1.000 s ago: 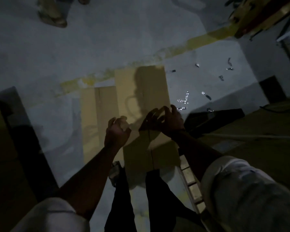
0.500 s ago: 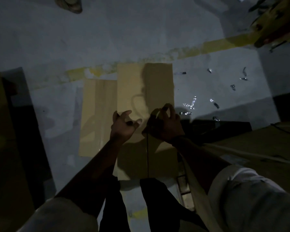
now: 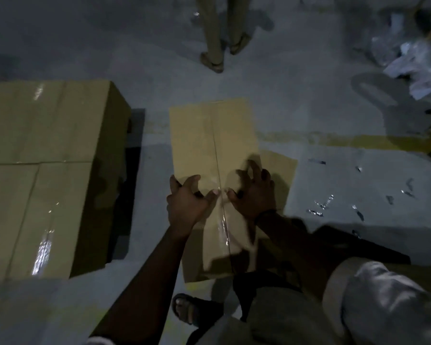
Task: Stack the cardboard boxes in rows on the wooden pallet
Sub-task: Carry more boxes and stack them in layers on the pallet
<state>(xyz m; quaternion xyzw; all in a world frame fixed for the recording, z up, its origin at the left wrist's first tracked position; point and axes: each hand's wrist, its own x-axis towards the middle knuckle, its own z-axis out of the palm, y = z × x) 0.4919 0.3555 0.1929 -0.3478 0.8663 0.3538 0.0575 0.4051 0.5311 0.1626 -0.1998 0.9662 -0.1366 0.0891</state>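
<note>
Dim warehouse, grey concrete floor [image 3: 309, 108] with a worn yellow line [image 3: 346, 141] painted across it.

Nearest us: our own sandalled foot [image 3: 187, 310], with both forearms reaching out over it.

Change in the last second: the hands were hovering above the cardboard, a thin strand strung below them. Now they are down on the top face of the cardboard box [image 3: 209, 150]. Our view has also swung, so a stack that was out of sight now fills the left.

Left hand [image 3: 187, 202]: fingers splayed and arched, tips on the cardboard, thumb set against the shiny taped seam [image 3: 223, 220]. It is closed round nothing.

Right hand [image 3: 254, 192]: also splayed, and motion-blurred. Its thumb meets the same seam from the other side. We cannot tell whether it nips the tape.

Our reading: the seam is being pressed shut, so the box is not yet ready to lift. It stands on the floor directly ahead, partly over a flat cardboard sheet [image 3: 281, 170].

Further left, well apart: the stacked boxes [image 3: 47, 158], taped and set close in a row on a dark base [image 3: 132, 150]. We cannot confirm that the base is the pallet.

Right: foil scraps [image 3: 321, 205] scattered on the floor.

Far: another person's legs [image 3: 219, 33] and crumpled wrapping [image 3: 413, 58].
</note>
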